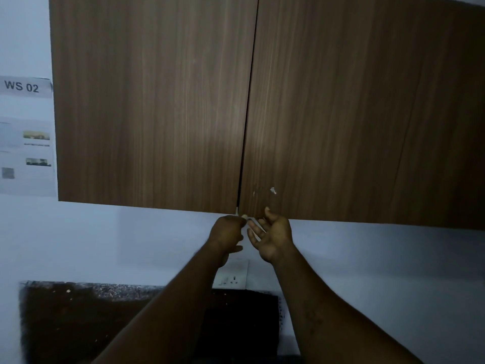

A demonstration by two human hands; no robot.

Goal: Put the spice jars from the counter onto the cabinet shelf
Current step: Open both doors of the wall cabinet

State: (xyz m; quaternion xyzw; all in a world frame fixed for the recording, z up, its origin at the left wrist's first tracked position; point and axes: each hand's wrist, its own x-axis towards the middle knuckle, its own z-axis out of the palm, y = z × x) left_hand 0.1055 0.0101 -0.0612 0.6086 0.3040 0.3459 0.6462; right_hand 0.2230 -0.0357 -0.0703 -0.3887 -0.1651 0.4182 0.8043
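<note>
I get a dim, bluish picture: the cabinet doors (157, 101) are lightest by the middle seam and darken toward 3 o'clock. The counter (65, 324) at 7 o'clock is near black; the left hand (227, 232) and right hand (273, 239) are blurred.

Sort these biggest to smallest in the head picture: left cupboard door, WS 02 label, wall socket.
Largest: left cupboard door. Then WS 02 label and wall socket, which look alike; an arm partly hides the socket.

My left hand (227, 231) curls at the bottom corner of the closed left door (152, 106). My right hand (273, 236), fingers loose, hovers just beside it under the right door (367, 114).
</note>
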